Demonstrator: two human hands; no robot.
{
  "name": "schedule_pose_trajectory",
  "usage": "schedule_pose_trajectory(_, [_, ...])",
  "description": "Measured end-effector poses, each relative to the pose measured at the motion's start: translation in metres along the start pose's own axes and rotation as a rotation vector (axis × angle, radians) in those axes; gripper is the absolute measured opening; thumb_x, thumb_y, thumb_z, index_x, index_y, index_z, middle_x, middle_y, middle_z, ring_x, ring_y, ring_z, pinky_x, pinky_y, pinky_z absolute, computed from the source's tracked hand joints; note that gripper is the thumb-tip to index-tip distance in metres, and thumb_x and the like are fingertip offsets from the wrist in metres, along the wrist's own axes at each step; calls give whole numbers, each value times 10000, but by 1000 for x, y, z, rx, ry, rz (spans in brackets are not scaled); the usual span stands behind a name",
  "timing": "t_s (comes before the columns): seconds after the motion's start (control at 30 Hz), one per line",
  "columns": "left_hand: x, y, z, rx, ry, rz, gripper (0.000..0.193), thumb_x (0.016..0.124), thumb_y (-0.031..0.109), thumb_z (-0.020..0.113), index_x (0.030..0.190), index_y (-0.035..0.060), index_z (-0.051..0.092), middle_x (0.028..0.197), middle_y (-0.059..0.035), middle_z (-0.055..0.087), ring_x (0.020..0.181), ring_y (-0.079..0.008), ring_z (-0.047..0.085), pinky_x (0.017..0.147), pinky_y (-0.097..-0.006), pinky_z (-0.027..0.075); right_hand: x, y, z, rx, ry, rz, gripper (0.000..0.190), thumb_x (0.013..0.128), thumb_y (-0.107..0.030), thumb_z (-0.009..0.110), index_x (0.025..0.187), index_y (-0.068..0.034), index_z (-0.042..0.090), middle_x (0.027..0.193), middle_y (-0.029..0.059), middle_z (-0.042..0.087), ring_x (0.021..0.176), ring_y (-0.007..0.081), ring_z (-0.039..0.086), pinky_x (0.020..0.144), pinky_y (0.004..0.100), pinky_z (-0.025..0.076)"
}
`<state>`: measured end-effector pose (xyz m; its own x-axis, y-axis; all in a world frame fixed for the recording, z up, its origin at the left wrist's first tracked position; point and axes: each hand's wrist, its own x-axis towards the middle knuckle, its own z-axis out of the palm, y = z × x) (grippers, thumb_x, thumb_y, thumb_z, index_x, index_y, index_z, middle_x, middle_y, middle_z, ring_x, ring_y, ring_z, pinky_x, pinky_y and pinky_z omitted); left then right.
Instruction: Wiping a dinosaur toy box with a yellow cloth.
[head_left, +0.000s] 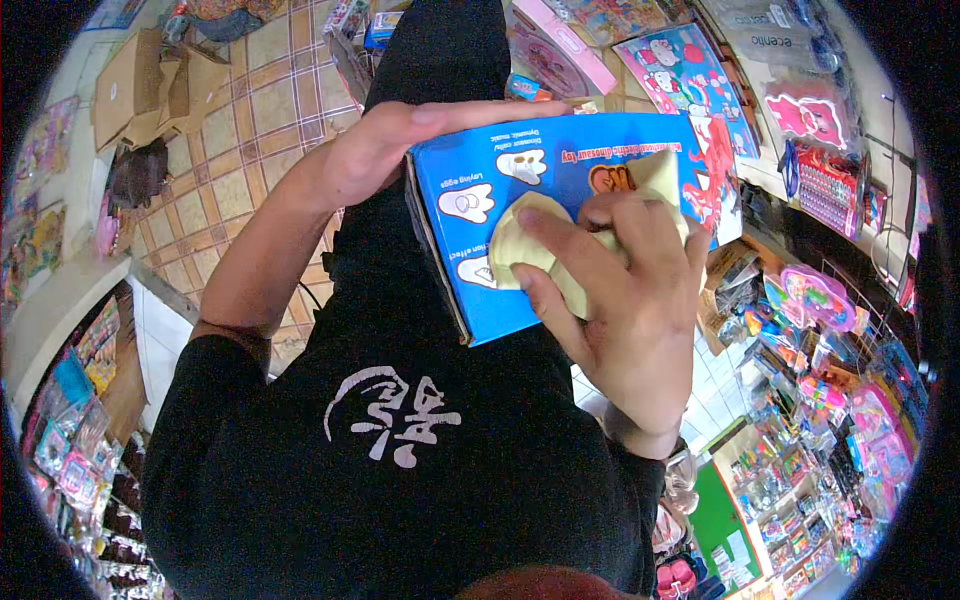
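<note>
A blue cardboard toy box (555, 142) with dinosaur pictures and printing lies across the lap, its printing upside down in the view. My left hand (397, 146) lies flat along the box's far edge, fingers straight, steadying it at the upper left corner. With bent fingers, my right hand (637, 277) presses a crumpled pale yellow cloth (529, 232) against the printed face. Part of the cloth sticks up beyond the knuckles, over the right part of the box. What lies under the palm is hidden.
Pink boxed goods (562, 52) and a Hello Kitty package (686, 75) are beyond the box. An opened brown carton (131, 90) stands on the tiled floor at upper left. Shelves of packaged toys (787, 480) line the right side, and more packaged goods (75, 450) the lower left.
</note>
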<state>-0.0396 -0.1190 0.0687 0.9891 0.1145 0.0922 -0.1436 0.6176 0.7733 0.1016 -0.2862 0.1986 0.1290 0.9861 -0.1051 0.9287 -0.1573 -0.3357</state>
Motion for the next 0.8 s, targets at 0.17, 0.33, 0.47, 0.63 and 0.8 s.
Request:
schedule_pose_trajectory(0.17, [-2, 1, -7, 145, -25, 35, 767, 1022, 514, 241, 1457, -108, 355, 1507, -191, 417, 1389, -273, 412, 1169, -388, 287, 31, 5, 12, -152, 174, 2, 206, 800, -246, 754, 985, -165, 711, 943, 64, 616, 894, 277, 590, 778, 438, 389])
schedule_pose_trajectory(0.33, [-6, 6, 0, -21, 134, -153, 1010, 950, 735, 84, 1458, -92, 360, 1452, -189, 483, 1352, -258, 461, 1161, -378, 307, 40, -9, 12, -131, 14, -150, 240, 786, -237, 762, 997, -145, 694, 899, 34, 644, 831, 261, 609, 772, 443, 382])
schedule_pose_trajectory(0.47, [-6, -2, 4, 32, 65, -103, 1143, 855, 831, -1, 1472, -59, 365, 1456, -192, 475, 1357, -261, 452, 1164, -367, 298, 26, -21, -14, -39, -272, -252, 347, 653, -198, 819, 975, -177, 691, 918, 10, 634, 839, 235, 609, 775, 431, 382])
schedule_pose_trajectory(0.63, [-6, 4, 12, 61, 101, -59, 1168, 832, 841, -29, 1477, -50, 363, 1440, -186, 492, 1352, -256, 456, 1160, -358, 306, 57, -9, 1, 20, -97, -372, 409, 667, -174, 792, 1064, -218, 704, 880, 9, 604, 845, 221, 611, 762, 420, 383])
schedule_pose_trajectory(0.8, [-2, 19, 21, 36, 308, -352, 1323, 722, 944, -7, 1458, -93, 361, 1467, -191, 462, 1352, -254, 462, 1158, -359, 311, 62, -16, 17, -134, 107, -343, 268, 735, -176, 724, 1001, -203, 715, 826, 3, 581, 807, 210, 608, 738, 438, 378])
